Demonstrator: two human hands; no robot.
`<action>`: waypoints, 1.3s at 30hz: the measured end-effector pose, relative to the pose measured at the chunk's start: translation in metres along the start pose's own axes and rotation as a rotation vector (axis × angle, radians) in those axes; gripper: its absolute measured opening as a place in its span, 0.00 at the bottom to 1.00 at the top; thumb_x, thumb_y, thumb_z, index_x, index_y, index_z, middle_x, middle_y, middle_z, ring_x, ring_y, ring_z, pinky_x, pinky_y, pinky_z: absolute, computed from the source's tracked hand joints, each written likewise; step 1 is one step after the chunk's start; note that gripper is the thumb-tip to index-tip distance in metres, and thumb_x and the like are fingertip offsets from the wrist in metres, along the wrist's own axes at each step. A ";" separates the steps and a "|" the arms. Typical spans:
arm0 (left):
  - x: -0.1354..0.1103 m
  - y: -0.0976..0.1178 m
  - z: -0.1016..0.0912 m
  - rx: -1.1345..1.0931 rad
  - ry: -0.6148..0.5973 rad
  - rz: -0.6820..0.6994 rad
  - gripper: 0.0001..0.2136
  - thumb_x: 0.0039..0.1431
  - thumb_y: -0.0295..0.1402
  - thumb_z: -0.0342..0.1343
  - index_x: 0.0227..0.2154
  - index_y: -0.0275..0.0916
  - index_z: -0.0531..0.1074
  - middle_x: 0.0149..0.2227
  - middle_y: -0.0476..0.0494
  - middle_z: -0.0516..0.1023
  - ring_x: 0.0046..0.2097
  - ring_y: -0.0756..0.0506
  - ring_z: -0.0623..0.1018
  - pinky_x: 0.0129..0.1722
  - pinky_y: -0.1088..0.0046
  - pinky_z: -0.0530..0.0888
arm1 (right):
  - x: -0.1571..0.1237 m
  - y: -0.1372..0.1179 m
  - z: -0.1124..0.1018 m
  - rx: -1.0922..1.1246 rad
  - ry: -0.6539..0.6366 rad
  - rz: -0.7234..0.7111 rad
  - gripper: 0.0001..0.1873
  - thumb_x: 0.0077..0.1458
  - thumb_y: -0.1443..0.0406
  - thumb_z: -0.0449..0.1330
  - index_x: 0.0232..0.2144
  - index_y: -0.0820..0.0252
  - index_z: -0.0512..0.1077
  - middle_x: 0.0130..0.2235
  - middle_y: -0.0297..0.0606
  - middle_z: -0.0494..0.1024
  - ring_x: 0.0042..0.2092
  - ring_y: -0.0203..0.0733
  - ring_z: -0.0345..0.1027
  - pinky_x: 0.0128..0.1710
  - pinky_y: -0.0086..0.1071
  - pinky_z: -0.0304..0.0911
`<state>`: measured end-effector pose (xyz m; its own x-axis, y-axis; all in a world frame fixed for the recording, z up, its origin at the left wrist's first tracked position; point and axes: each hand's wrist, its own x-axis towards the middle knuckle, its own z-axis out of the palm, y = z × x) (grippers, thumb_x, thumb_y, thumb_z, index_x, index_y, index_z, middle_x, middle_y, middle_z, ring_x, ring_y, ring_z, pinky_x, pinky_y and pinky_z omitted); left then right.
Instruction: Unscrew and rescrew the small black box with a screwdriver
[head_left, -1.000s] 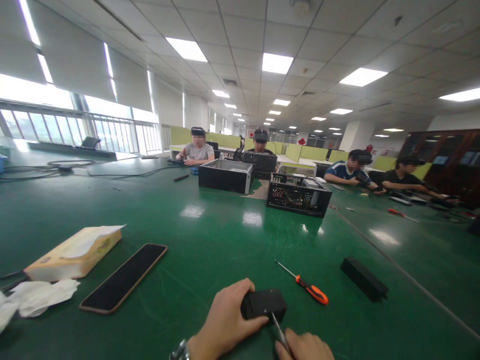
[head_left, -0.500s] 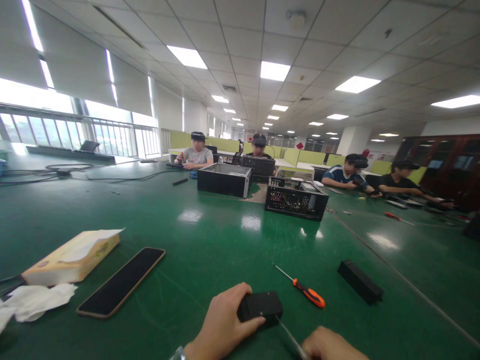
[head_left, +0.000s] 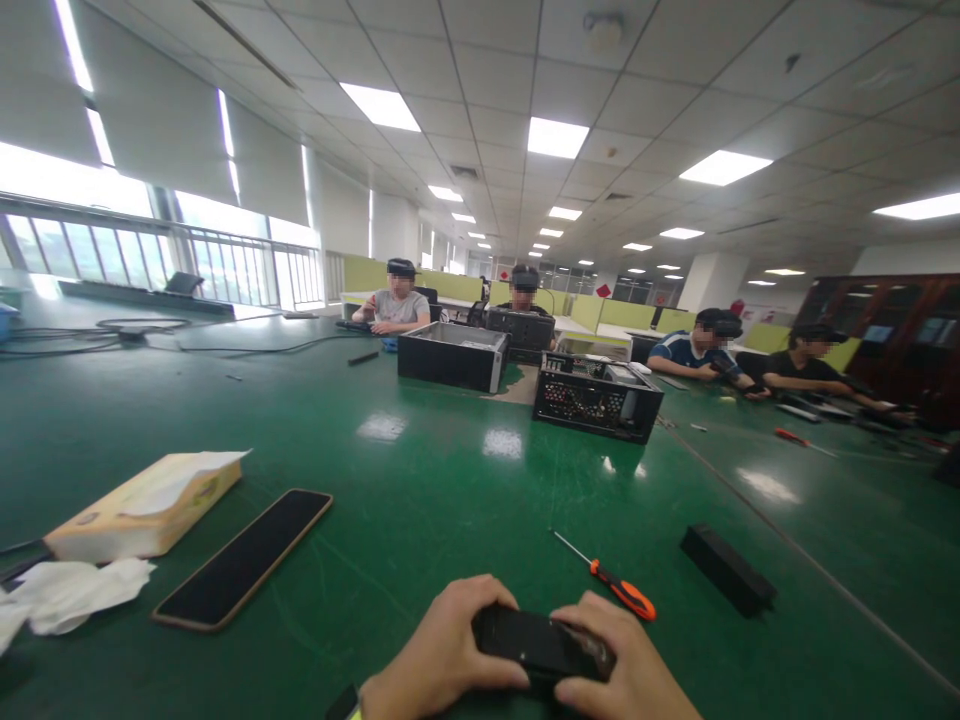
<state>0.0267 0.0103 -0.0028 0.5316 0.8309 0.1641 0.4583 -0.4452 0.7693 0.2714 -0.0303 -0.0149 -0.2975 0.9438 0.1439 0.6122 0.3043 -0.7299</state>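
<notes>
My left hand (head_left: 457,640) is closed round the left end of a small black rectangular box (head_left: 529,640), thumb at the near side and fingers over the far side. At its other end my right hand (head_left: 611,655) grips the same box, with thumb and fingers on opposite sides. The box is held low over the table at the bottom of the view; its underside is hidden. Beyond my right hand lies a screwdriver (head_left: 624,588) with an orange and black handle, its tip pointing away to the left. A longer black block (head_left: 727,568) rests farther right.
On the left are a phone (head_left: 247,560), a tissue pack (head_left: 142,515) and crumpled tissue (head_left: 82,595). Two computer cases, one closer (head_left: 596,400) and one left of it (head_left: 450,360), stand farther back on the green table (head_left: 420,480). Several people sit around the far side.
My right hand has come in from the lower right and taken hold of the box. The thin metal shaft that touched the box's end is out of sight. The box has turned slightly.
</notes>
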 end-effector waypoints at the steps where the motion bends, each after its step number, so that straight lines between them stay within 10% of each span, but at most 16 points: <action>1: 0.000 0.000 0.001 0.005 -0.002 -0.006 0.25 0.37 0.45 0.74 0.38 0.40 0.77 0.38 0.48 0.77 0.41 0.41 0.74 0.41 0.71 0.65 | 0.000 -0.001 0.001 0.023 0.002 -0.013 0.24 0.41 0.54 0.68 0.41 0.58 0.77 0.35 0.38 0.71 0.38 0.47 0.66 0.39 0.36 0.60; 11: 0.004 0.008 0.001 0.086 -0.015 -0.045 0.21 0.37 0.41 0.74 0.35 0.40 0.77 0.36 0.50 0.78 0.40 0.42 0.73 0.40 0.71 0.63 | -0.001 0.001 0.005 0.407 -0.047 0.024 0.27 0.41 0.49 0.67 0.42 0.58 0.74 0.34 0.34 0.67 0.36 0.43 0.64 0.35 0.31 0.59; 39: 0.001 0.002 0.002 0.147 -0.044 0.121 0.21 0.41 0.39 0.72 0.40 0.43 0.77 0.37 0.51 0.80 0.40 0.42 0.77 0.43 0.70 0.63 | -0.005 -0.013 0.004 0.056 0.152 -0.090 0.15 0.35 0.65 0.64 0.32 0.59 0.76 0.27 0.32 0.66 0.29 0.39 0.60 0.29 0.31 0.53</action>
<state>0.0299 0.0092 -0.0023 0.6183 0.7544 0.2203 0.4868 -0.5877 0.6462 0.2623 -0.0390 -0.0090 -0.2322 0.9230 0.3069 0.5448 0.3848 -0.7451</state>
